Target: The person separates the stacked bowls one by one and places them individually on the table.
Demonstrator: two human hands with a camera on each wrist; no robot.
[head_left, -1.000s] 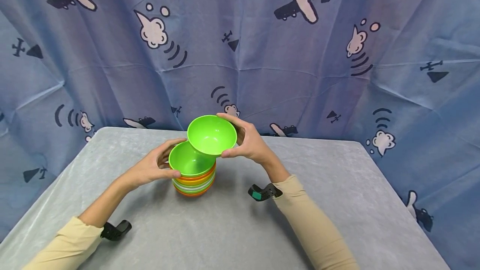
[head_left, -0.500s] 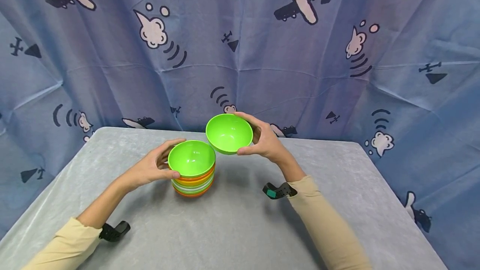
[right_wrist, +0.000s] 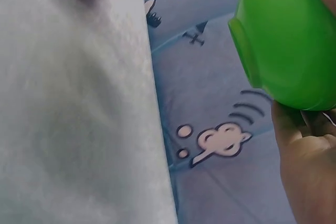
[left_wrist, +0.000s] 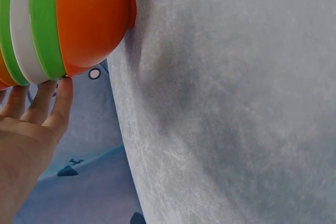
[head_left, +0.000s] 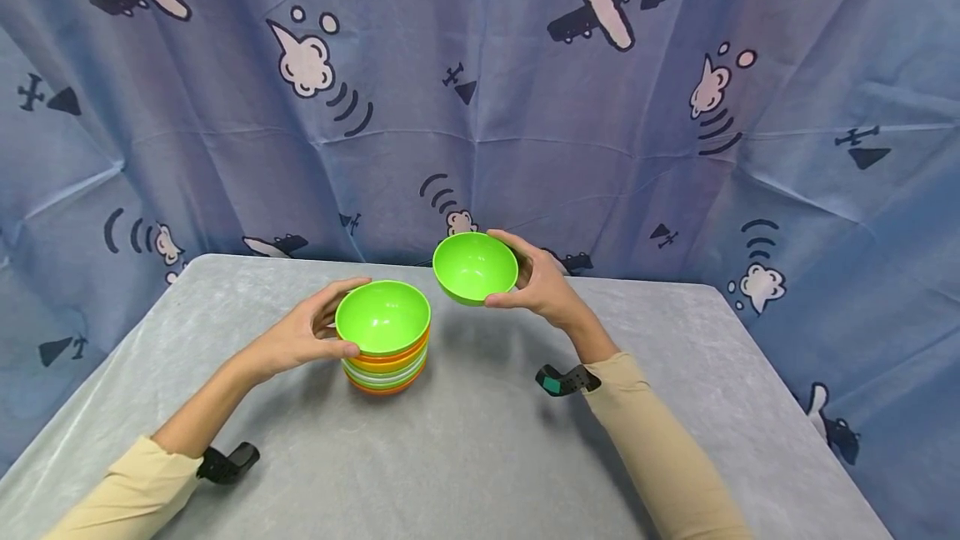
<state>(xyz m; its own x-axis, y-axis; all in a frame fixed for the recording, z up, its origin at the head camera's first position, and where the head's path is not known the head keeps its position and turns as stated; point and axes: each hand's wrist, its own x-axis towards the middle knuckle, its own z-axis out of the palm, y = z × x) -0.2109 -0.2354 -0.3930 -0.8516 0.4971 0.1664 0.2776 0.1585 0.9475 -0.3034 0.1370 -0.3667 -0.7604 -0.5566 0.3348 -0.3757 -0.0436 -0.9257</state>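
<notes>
Bowls (head_left: 385,363) stand stacked on a gray-topped table (head_left: 465,448), gripped by the left hand's (head_left: 302,335) fingers, while the right hand (head_left: 549,287) grips a green bowl (head_left: 471,270) aloft nearby, airplane-print curtain (head_left: 525,98) behind.

No text, brand or number legible in any view. Nothing readable on bowls (head_left: 384,333) or the right strap (head_left: 576,380); curtain (head_left: 555,107) shows drawn motifs, no lettering.

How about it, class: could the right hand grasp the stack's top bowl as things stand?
Probably not: the right hand holds another green bowl, though the right side of the stack looks free, with the left hand opposite.
</notes>
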